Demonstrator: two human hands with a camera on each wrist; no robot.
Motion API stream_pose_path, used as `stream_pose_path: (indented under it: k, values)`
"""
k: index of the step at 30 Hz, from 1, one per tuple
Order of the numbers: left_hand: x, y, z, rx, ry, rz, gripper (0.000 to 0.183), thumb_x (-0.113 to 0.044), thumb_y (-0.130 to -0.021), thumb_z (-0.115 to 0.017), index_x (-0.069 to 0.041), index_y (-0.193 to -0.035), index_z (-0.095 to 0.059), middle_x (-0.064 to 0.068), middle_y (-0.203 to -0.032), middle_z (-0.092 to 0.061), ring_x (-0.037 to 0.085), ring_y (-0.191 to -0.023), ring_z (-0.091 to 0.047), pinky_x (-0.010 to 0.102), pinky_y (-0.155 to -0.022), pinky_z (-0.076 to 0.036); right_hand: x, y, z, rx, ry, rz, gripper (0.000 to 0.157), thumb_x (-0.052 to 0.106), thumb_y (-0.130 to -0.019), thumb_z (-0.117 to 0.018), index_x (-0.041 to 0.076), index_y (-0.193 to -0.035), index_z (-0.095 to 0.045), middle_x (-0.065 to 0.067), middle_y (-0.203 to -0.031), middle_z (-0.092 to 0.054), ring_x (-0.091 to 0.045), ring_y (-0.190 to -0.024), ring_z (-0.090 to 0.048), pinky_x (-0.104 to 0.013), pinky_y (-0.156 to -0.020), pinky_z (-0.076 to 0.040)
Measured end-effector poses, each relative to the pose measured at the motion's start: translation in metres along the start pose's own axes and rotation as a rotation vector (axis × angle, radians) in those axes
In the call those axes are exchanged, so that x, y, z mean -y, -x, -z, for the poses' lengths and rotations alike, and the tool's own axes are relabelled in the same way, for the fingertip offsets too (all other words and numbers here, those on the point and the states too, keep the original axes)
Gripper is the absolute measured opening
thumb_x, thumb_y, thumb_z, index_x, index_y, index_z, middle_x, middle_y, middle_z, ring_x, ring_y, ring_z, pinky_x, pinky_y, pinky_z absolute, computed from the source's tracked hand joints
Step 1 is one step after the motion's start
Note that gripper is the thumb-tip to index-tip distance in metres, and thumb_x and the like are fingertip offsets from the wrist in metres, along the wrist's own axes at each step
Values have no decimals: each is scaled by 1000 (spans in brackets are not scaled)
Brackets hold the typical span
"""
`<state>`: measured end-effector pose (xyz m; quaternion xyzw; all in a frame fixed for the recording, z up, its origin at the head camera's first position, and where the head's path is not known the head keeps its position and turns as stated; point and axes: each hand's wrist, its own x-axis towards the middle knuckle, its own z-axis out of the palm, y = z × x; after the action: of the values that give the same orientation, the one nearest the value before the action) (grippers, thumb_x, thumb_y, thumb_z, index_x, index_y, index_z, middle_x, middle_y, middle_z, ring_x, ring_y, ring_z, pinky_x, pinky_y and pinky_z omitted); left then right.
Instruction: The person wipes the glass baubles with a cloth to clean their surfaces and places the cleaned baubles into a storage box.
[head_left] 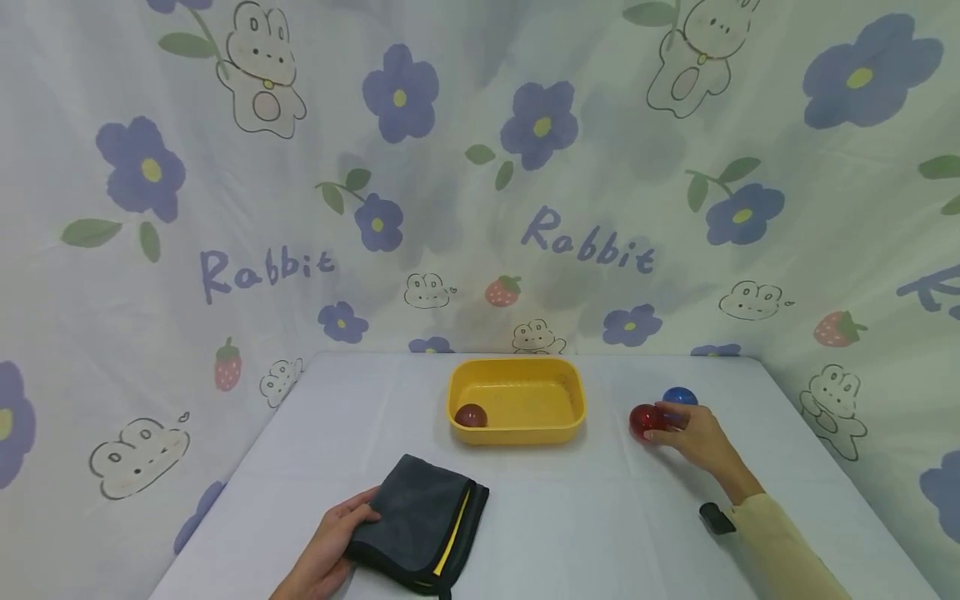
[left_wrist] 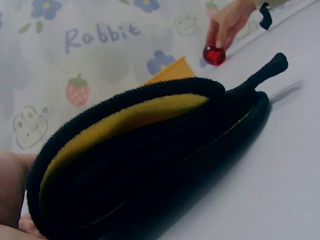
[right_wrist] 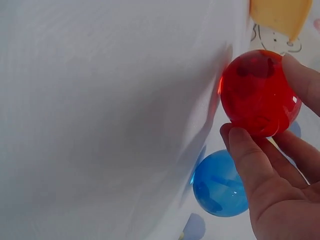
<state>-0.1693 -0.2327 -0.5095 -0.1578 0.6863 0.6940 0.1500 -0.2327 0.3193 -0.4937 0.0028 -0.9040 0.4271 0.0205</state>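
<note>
My left hand (head_left: 330, 537) grips the left edge of a folded dark grey cloth (head_left: 420, 521), thumb on top. Yellow lining shows between its folds, and a small loop sticks out at one corner in the left wrist view. Over at the right, my right hand (head_left: 697, 437) pinches a clear red ball (right_wrist: 257, 95) between thumb and fingertips, close to the white tabletop. Just behind that hand sits a clear blue ball (right_wrist: 220, 182), partly covered by the fingers.
A yellow rectangular tub (head_left: 517, 436) stands at the back middle of the table, with a brownish-red ball (head_left: 471, 416) in its front left corner. A patterned curtain (head_left: 450, 183) hangs around the table. A small black piece (head_left: 716, 518) shows by the right sleeve cuff.
</note>
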Motion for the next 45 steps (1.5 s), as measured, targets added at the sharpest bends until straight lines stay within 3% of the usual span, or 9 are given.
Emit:
stream_pose_path:
  k: [11, 22, 33, 45]
  values:
    - [-1, -1, 0, -2, -18, 5, 62, -11, -86, -57, 3, -144, -45, 28, -152, -37, 34, -136, -45, 36, -98, -49, 1, 0, -4, -18, 39, -27, 81, 29, -77, -83, -9, -139, -49, -33, -137, -51, -48, -121, -58, -50, -93, -54]
    - [-4, 2, -1, 9, -2, 11, 62, -10, -86, -56, 4, -145, -44, 29, -152, -36, 30, -131, -50, 31, -92, -53, 4, 2, -2, -12, 57, -34, 76, 30, -76, -83, -10, -134, -54, -35, -133, -54, -47, -115, -61, -47, -87, -57]
    - [-14, 6, -5, 21, 3, -2, 61, -10, -87, -55, 3, -145, -43, 28, -153, -35, 39, -143, -36, 41, -105, -48, 2, 8, -4, 2, -32, -164, 81, 42, -71, -85, 0, -135, -57, -28, -135, -55, -41, -116, -59, -40, -84, -58]
    - [-31, 12, -20, 78, -8, -74, 60, -9, -87, -55, 2, -144, -45, 27, -153, -37, 39, -142, -38, 35, -100, -52, 20, 14, -9, 6, -96, -119, 80, 50, -72, -82, 7, -135, -59, -21, -135, -58, -36, -118, -62, -42, -90, -57]
